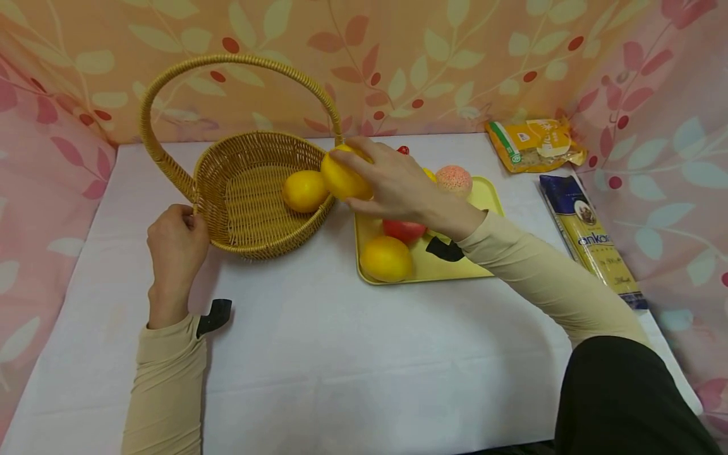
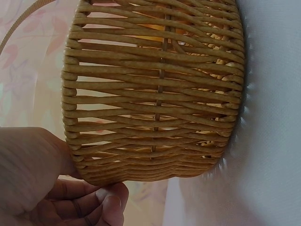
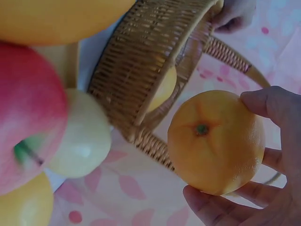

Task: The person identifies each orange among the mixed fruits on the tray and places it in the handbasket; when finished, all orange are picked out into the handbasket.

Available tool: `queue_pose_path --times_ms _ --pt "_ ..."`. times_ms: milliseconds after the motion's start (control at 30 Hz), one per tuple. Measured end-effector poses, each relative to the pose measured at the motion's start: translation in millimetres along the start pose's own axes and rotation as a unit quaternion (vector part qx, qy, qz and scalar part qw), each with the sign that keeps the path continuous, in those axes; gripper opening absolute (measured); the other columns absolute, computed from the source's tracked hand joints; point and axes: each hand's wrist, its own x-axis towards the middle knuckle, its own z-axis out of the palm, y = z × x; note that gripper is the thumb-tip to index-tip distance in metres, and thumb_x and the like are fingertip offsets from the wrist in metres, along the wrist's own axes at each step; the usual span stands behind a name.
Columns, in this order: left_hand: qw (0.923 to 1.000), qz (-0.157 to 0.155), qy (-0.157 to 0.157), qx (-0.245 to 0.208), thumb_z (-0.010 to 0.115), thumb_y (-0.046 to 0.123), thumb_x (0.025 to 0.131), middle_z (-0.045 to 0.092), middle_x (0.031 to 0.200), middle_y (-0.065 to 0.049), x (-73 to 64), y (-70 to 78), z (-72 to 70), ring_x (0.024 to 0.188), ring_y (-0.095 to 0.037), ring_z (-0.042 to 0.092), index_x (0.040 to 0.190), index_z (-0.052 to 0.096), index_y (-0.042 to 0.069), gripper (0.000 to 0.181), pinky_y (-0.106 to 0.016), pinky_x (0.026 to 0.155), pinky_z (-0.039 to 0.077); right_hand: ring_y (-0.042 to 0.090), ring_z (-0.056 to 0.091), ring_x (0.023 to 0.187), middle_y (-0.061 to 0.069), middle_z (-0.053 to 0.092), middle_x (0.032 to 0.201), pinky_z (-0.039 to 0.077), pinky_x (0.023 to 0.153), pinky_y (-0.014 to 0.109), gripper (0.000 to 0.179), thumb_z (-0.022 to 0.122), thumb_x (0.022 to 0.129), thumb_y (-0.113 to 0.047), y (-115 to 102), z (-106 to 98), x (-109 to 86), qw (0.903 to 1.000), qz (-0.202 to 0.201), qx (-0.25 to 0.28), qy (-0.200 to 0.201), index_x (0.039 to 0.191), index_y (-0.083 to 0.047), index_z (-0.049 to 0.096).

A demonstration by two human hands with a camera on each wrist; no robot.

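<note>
We grip orange fruit (image 1: 344,175), upper centre, with right hand (image 1: 395,183); left hand (image 1: 177,239) pinches basket (image 1: 261,249) rim, left. We judge fruit light, firm, slippery: hold round middle.

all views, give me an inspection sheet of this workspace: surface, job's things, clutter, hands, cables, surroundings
surface: white cloth, lightly creased
job's things: basket upright, handle up, one yellow fruit inside; tray right of it, bearing more fruit
clutter: orange packet and blue-gold packet, both lying right of the tray
left hand: grips the basket's rim near the handle's base
right hand: holds a round fruit near the basket's rim
cables: nothing seen
surroundings: patterned hangings behind and at both sides
</note>
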Motion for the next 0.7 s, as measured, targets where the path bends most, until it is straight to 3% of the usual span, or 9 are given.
queue_pose_path --times_ms 233,467,700 --pt "1.0 0.001 0.001 -0.004 0.044 0.005 0.091 0.064 0.09 -0.034 -0.3 -0.3 -0.7 0.08 -0.047 0.06 0.103 0.063 -0.018 0.032 -0.051 0.071 0.044 0.034 0.051 0.127 0.014 0.04 0.15 0.051 0.094 0.046 0.065 0.061 0.089 -0.037 -16.5 10.0 23.5 0.9994 -0.029 -0.011 -0.015 0.148 -0.016 0.041" --pt "0.9999 -0.007 -0.006 -0.005 0.044 0.007 0.091 0.064 0.091 -0.033 -0.5 -0.2 -1.3 0.082 -0.047 0.06 0.104 0.063 -0.018 0.033 -0.05 0.072 0.044 0.03 0.048 0.132 0.012 0.041 0.149 0.048 0.101 0.043 0.066 0.06 0.088 -0.038 -32.5 20.0 51.3 0.9982 -0.043 -0.02 -0.036 0.146 -0.013 0.04" --pt "1.0 -0.002 -0.008 -0.002 0.044 0.006 0.092 0.064 0.091 -0.034 0.2 0.7 -1.4 0.081 -0.047 0.06 0.104 0.062 -0.018 0.033 -0.049 0.07 0.043 0.031 0.053 0.118 0.017 0.046 0.139 0.042 0.105 0.039 0.06 0.061 0.087 -0.037 -45.2 27.3 69.0 0.9983 -0.05 -0.024 -0.015 0.143 -0.02 0.046"
